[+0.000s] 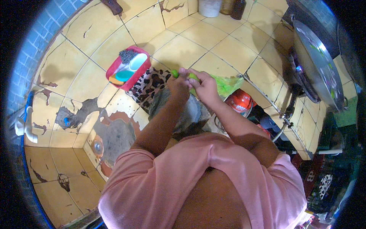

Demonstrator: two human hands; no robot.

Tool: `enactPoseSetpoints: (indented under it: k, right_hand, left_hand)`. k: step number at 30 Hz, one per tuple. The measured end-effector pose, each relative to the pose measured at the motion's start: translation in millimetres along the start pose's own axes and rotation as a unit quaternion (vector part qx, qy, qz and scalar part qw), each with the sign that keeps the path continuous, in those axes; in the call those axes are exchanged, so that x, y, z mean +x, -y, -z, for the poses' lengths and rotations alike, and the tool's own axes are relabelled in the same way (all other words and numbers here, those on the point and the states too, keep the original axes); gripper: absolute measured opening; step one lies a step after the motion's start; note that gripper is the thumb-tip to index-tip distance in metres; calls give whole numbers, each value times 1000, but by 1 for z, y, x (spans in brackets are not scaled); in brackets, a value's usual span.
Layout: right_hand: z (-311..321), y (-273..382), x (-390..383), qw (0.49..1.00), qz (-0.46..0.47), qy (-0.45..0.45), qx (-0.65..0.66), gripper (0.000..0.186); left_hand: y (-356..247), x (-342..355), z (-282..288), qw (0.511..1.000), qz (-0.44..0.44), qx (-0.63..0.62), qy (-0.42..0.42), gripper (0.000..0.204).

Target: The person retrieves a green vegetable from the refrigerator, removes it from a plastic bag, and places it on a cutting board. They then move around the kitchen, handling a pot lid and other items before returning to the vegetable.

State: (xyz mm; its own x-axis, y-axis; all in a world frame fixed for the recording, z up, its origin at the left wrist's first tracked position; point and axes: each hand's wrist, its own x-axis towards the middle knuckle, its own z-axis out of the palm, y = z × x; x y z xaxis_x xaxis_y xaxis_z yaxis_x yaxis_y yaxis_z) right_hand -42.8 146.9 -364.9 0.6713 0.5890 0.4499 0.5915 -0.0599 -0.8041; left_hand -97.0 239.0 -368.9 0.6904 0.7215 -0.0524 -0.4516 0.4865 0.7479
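My left hand (178,84) and my right hand (204,86) meet above the counter, fingers closed around small green produce (175,73); a second green piece (193,77) shows between my right thumb and fingers. Just right of my hands a thin green plastic bag (229,84) lies on the tiles. Below them is a grey stone block (162,108), with a leopard-print cloth (146,82) behind it. To the left sits a red plastic tray (113,68) holding a grey scouring pad, a white piece and colored items.
At right a large metal pan (318,65) stands on a gas burner (301,76), beside a metal pipe (267,98). A red cylinder (239,100) is below. A white bucket (209,7) and dark jars (236,9) stand at back. A tap (28,128) and drain (98,147) are left.
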Motion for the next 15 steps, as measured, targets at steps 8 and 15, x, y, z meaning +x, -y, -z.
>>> enactPoseSetpoints:
  k: [8, 15]
  right_hand:
    - [91, 15, 39, 972, -61, -216, 63, 23]
    - [315, 142, 75, 680, 56, -475, -556, 35]
  left_hand:
    - [16, 50, 73, 987, 150, 57, -15, 20]
    - [4, 27, 31, 944, -107, 303, 78, 21]
